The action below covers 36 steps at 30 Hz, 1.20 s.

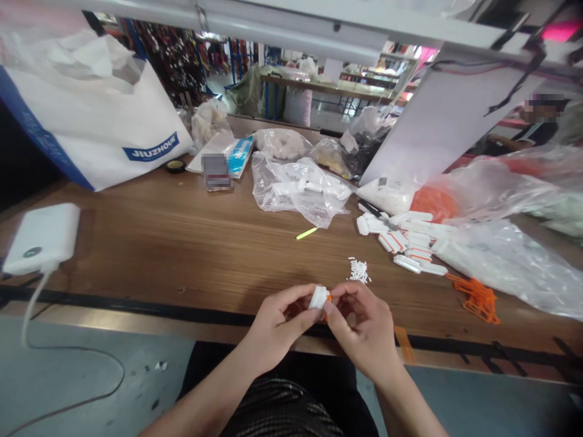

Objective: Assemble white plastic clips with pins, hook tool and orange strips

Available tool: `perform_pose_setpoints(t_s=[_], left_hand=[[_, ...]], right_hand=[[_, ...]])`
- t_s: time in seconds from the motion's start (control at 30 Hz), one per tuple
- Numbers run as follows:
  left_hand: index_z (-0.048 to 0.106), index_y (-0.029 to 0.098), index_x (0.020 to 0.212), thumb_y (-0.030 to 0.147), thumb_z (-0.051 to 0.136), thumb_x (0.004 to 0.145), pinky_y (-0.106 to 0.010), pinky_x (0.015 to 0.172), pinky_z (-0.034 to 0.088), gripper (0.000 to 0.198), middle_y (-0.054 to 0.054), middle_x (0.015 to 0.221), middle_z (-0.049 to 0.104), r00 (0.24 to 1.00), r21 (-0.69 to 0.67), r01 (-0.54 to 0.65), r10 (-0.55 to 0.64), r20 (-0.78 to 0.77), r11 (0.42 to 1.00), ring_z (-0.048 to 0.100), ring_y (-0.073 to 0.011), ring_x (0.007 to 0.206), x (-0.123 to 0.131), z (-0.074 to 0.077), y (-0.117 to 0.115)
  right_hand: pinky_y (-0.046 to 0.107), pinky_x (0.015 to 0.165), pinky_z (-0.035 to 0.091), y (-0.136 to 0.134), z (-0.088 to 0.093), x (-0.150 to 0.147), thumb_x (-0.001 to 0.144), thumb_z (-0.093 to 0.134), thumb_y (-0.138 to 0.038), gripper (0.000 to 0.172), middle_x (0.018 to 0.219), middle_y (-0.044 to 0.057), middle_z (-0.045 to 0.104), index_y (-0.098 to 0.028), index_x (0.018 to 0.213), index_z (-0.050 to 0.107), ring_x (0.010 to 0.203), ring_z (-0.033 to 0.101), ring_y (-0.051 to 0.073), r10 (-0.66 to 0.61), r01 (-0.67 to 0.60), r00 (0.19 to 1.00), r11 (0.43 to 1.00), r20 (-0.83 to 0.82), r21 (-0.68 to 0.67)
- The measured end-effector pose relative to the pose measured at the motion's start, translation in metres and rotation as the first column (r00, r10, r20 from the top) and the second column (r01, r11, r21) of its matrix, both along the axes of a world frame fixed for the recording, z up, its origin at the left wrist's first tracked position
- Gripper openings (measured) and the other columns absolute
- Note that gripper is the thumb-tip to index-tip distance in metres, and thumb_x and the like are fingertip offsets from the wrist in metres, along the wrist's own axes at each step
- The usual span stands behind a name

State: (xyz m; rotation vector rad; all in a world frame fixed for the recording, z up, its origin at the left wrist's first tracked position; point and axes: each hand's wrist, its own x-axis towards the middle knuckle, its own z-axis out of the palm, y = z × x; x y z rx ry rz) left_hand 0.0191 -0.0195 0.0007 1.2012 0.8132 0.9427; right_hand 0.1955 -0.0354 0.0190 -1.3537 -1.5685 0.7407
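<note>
My left hand [277, 321] and my right hand [364, 328] meet above the front edge of the brown wood-grain table [159, 243]. Their fingertips pinch a small white plastic part with orange on it [319, 298]; its exact form is partly hidden by my fingers. Just beyond my right hand lies a small heap of tiny white plastic pieces [358, 271]. Further right, white-and-orange plastic parts [405, 240] lie in a loose cluster. Orange plastic runners [477, 300] rest near the table's right front.
A clear bag of white parts [300, 189] lies mid-table, with a small green stick [306, 233] near it. A white power bank [40, 238] sits left, and a white tote bag [91, 115] stands behind. Large clear bags [505, 261] fill the right. A person [537, 121] sits beyond.
</note>
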Motion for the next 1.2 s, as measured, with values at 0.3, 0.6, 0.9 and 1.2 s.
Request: perform_pose_setpoints(t_s=[0.3,0.6,0.9,1.2], left_hand=[[0.07,0.023,0.118,0.038,0.067,0.097,-0.035,0.09,0.049,0.026,-0.006,0.11,0.072,0.999,0.062,0.022,-0.019,-0.042,0.998,0.064,-0.0211,0.097,-0.003,0.001,0.001],[0.07,0.026,0.118,0.037,0.067,0.097,-0.033,0.088,0.05,0.024,-0.004,0.11,0.073,0.999,0.066,0.002,0.002,-0.054,0.998,0.065,-0.0208,0.097,-0.001,-0.002,-0.001],[0.07,0.026,0.121,0.037,0.066,0.098,-0.036,0.09,0.051,0.026,-0.005,0.112,0.073,0.995,0.107,-0.012,0.022,-0.097,0.994,0.067,-0.0222,0.099,-0.002,-0.005,-0.002],[0.064,0.024,0.127,0.035,0.069,0.096,-0.038,0.097,0.052,0.034,-0.008,0.119,0.071,0.998,0.005,-0.044,0.043,0.038,0.999,0.067,-0.0238,0.109,0.0,-0.005,-0.002]], right_hand=[[0.023,0.052,0.051,-0.002,-0.002,-0.002,0.088,0.069,-0.03,0.011,0.076,0.001,0.063,-0.021,0.089,0.062,0.057,0.057,0.011,0.017,-0.022,0.996,0.998,-0.086,-0.053],[0.024,0.058,0.05,-0.003,-0.001,-0.004,0.092,0.066,-0.031,0.01,0.083,0.002,0.062,-0.022,0.092,0.063,0.066,0.058,0.012,0.045,-0.047,0.993,0.999,-0.112,-0.021],[0.025,0.061,0.052,0.001,-0.001,0.0,0.092,0.068,-0.032,0.012,0.086,0.004,0.067,-0.021,0.088,0.068,0.07,0.062,0.014,0.056,-0.062,0.977,0.998,-0.207,-0.022],[0.026,0.06,0.055,0.004,-0.01,-0.007,0.089,0.073,-0.035,0.015,0.082,0.002,0.064,-0.022,0.095,0.071,0.067,0.06,0.013,0.011,-0.022,0.972,0.999,-0.235,-0.046]])
